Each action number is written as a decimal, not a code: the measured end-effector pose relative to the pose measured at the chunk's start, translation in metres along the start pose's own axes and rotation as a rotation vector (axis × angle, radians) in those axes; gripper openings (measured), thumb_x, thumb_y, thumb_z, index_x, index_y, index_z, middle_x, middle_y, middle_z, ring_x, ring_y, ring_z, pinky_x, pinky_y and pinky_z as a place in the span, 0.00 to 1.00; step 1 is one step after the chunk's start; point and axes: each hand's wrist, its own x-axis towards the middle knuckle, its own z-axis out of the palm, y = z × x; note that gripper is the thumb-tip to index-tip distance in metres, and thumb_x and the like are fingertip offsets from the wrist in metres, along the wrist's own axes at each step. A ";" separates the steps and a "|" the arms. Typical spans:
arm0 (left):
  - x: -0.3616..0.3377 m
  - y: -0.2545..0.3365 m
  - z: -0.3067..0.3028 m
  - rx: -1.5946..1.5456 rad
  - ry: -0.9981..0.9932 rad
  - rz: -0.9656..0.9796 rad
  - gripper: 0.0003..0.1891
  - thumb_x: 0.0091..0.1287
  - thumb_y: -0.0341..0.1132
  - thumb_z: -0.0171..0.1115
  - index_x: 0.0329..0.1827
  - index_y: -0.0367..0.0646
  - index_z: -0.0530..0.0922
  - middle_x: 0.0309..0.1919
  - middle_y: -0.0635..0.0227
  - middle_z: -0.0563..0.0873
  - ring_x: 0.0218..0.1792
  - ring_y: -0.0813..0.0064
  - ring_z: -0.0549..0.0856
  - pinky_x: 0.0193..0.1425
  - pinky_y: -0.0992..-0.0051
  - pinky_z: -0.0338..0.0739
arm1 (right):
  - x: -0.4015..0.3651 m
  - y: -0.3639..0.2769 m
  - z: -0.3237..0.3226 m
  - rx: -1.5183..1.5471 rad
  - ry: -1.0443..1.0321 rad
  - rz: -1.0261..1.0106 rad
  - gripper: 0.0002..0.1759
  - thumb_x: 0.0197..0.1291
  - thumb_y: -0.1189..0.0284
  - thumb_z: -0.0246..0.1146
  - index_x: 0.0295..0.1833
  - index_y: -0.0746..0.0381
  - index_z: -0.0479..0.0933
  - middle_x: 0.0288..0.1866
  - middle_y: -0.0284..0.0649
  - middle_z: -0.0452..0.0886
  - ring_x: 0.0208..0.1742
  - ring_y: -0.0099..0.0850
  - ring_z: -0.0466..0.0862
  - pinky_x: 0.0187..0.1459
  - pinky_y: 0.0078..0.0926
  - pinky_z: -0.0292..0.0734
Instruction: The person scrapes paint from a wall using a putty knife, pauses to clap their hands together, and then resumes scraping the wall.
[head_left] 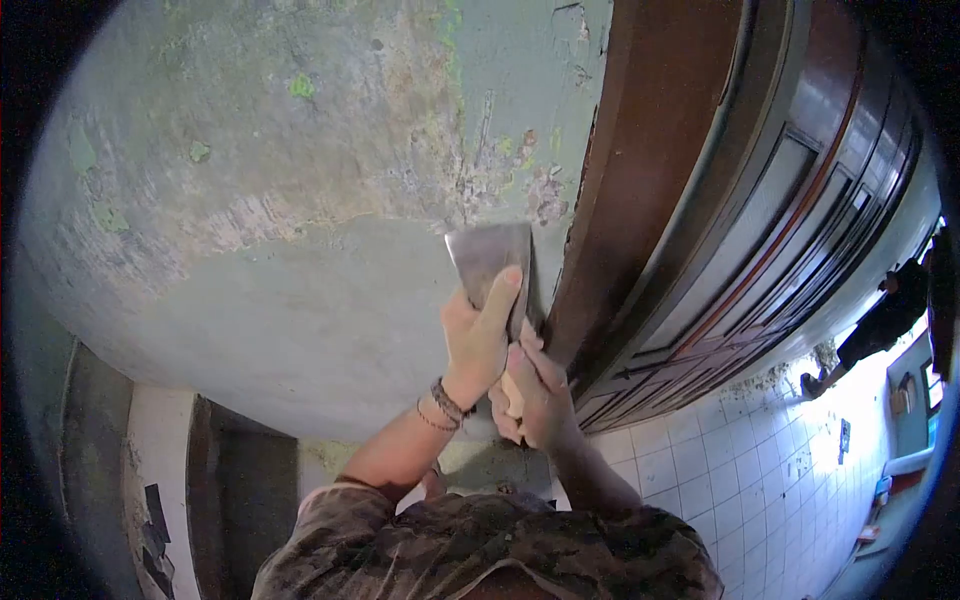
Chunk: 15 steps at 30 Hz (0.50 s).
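A wide metal scraper [489, 252] has its blade edge against the wall [330, 300], at the lower border of a patch of rough, peeled paint. My left hand [482, 338] grips the scraper near its blade, with the thumb laid on the metal. Lower down, my right hand [540, 392] is wrapped round the light-coloured handle [513, 396]. Green paint remnants and broken plaster [545, 195] show above and beside the blade.
Close on the right is a brown door frame [640, 150], with panelled doors [780, 220] beyond. A person in dark clothes [885, 320] is at the far right over a tiled floor [740, 470]. A dark opening [245, 490] lies lower left.
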 end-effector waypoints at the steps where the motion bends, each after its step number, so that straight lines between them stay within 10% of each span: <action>1: -0.001 -0.002 0.002 -0.036 0.032 0.006 0.15 0.68 0.41 0.63 0.41 0.34 0.82 0.25 0.74 0.83 0.29 0.88 0.75 0.33 0.81 0.72 | 0.000 0.001 0.000 0.049 -0.001 0.072 0.13 0.75 0.61 0.44 0.41 0.59 0.65 0.19 0.35 0.67 0.09 0.24 0.64 0.10 0.23 0.59; 9: -0.003 0.015 0.002 -0.166 -0.002 -0.084 0.16 0.69 0.42 0.63 0.31 0.35 0.79 0.20 0.72 0.81 0.18 0.82 0.78 0.21 0.79 0.70 | 0.002 -0.001 0.002 0.077 -0.017 0.026 0.13 0.75 0.62 0.46 0.46 0.61 0.68 0.20 0.35 0.69 0.10 0.22 0.66 0.11 0.22 0.60; 15: 0.016 0.021 0.000 -0.096 -0.110 -0.075 0.17 0.69 0.42 0.62 0.40 0.33 0.81 0.28 0.69 0.84 0.26 0.83 0.81 0.30 0.80 0.74 | 0.007 -0.021 0.006 0.093 0.016 0.028 0.15 0.74 0.61 0.48 0.45 0.63 0.70 0.20 0.35 0.70 0.12 0.21 0.68 0.11 0.21 0.61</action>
